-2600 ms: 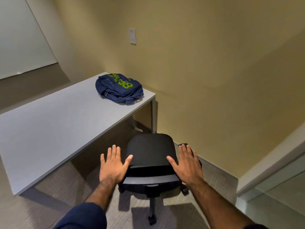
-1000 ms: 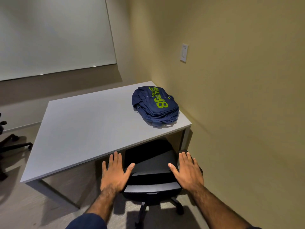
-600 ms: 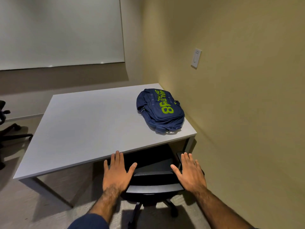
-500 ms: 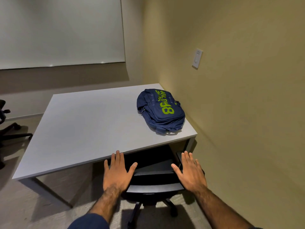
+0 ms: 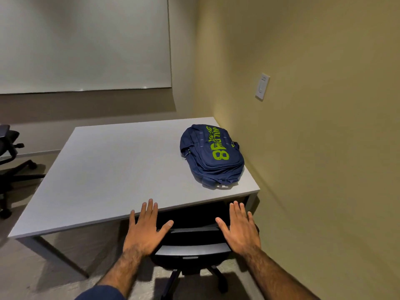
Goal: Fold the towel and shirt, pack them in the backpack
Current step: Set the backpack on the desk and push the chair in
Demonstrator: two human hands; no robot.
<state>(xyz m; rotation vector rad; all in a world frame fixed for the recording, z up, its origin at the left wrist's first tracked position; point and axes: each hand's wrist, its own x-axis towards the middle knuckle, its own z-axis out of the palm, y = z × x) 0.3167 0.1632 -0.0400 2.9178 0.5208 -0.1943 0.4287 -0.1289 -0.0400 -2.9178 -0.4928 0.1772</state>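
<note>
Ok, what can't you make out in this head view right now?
Head view:
- Backpack: contents hidden by its own fabric; zips too small to tell open or closed.
- Black chair: seat hidden under the table.
- Second chair: cut off by the left edge.
- Left hand, right hand: their backs hide whether palms touch the chair.
- Towel, shirt: not in view.

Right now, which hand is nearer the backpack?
Right. The right hand is at the right side of the chair, nearly in line with the backpack. The left hand is at its left side, by the front edge of the desk, farther off.
</note>
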